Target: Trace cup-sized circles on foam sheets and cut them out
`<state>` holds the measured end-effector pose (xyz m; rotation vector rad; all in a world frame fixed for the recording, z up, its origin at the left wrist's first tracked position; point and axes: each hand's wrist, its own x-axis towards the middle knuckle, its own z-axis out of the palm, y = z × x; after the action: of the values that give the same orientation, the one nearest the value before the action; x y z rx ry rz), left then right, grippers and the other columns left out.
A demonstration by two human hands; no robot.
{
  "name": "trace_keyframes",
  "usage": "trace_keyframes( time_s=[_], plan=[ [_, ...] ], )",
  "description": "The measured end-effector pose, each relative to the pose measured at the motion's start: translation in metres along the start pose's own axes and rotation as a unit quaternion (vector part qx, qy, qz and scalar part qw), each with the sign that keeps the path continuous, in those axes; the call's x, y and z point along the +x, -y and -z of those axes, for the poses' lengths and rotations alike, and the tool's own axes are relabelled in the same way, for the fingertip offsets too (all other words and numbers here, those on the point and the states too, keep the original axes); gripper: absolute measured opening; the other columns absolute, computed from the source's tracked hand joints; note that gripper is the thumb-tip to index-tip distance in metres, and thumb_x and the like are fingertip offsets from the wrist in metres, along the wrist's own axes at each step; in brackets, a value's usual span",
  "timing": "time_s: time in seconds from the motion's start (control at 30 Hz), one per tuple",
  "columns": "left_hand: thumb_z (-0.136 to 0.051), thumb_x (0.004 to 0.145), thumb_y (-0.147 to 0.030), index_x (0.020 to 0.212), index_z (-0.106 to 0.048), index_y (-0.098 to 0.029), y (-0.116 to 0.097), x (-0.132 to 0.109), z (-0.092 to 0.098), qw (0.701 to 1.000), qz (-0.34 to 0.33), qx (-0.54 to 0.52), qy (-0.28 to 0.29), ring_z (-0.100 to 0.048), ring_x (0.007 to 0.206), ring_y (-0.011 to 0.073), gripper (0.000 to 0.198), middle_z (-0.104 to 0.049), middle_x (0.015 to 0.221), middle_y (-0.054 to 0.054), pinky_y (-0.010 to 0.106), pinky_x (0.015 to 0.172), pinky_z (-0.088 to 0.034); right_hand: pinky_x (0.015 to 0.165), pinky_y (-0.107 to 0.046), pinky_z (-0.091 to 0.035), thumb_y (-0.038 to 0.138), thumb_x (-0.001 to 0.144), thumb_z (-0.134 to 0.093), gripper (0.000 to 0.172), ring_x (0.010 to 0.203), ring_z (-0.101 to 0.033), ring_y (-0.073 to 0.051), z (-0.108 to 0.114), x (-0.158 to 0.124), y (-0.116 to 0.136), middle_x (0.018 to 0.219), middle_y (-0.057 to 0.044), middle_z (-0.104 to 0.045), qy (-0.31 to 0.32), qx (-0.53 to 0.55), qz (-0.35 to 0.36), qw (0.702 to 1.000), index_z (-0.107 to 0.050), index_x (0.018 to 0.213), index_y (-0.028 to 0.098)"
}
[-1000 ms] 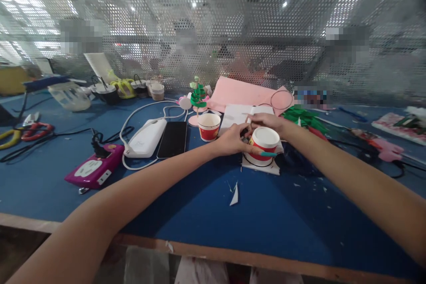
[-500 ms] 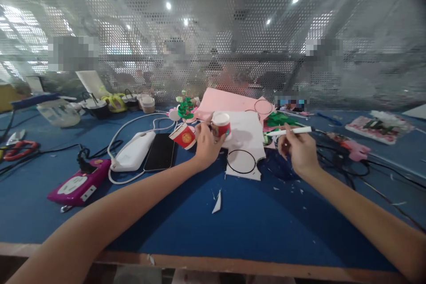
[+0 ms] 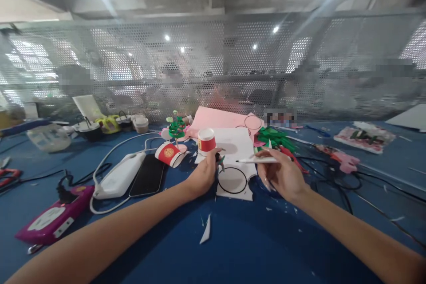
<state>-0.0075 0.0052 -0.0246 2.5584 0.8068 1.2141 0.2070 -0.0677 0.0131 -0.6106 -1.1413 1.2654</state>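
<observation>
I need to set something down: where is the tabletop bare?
The blue tabletop is barest between left forearm and right forearm, nearer than the white sheet and right of the paper sliver. Crowded: left, with power bank, smartphone and tipped paper cup; beyond the right hand, with green paper strips.

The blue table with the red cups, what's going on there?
A person's right hand holds a white pen, its dark tip pointing left over the white paper, which bears a black circle. The left hand is beside the circle, close to a standing red cup; whether they touch is unclear. Another red cup lies on its side near a black phone, and pink sheets lie behind.
</observation>
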Motion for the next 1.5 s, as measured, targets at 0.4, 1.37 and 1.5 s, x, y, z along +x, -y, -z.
trace_keyframes(
  time_s=[0.4, 1.37, 1.5],
  plan=[
    [-0.032, 0.089, -0.017, 0.136, -0.027, -0.017, -0.007, 0.004, 0.008, 0.992, -0.033, 0.11, 0.058, -0.058, 0.098, 0.0194, 0.047, -0.06, 0.106, 0.013, 0.039, 0.085, -0.048, 0.038, -0.023, -0.046, 0.036, 0.078, -0.062, 0.023, 0.052, -0.059, -0.015, -0.005, -0.001, -0.008, 0.059, -0.001, -0.059, -0.004, -0.029, 0.01, 1.0, -0.062, 0.087, 0.015],
    [-0.032, 0.082, -0.009, 0.079, -0.042, -0.019, -0.048, -0.012, 0.025, 0.99, -0.091, 0.076, 0.075, -0.044, 0.061, 0.0137, 0.014, -0.05, 0.07, 0.002, 0.025, 0.055, -0.034, 0.05, -0.026, -0.024, 0.033, 0.093, -0.037, 0.036, 0.047, -0.047, -0.011, 0.003, -0.015, -0.01, 0.055, -0.003, -0.057, 0.12, -0.73, 0.364, 0.566, -0.055, 0.069, 0.014],
    [-0.032, 0.08, -0.007, 0.077, -0.042, -0.019, -0.052, -0.014, 0.027, 0.992, -0.07, 0.065, 0.077, -0.044, 0.059, 0.0129, 0.016, -0.05, 0.068, 0.001, 0.024, 0.053, -0.033, 0.05, -0.026, -0.023, 0.028, 0.091, -0.042, 0.031, 0.048, -0.047, -0.011, -0.003, -0.022, -0.013, 0.054, -0.002, -0.055, 0.098, -0.727, 0.403, 0.547, -0.054, 0.067, 0.014]
  ],
)
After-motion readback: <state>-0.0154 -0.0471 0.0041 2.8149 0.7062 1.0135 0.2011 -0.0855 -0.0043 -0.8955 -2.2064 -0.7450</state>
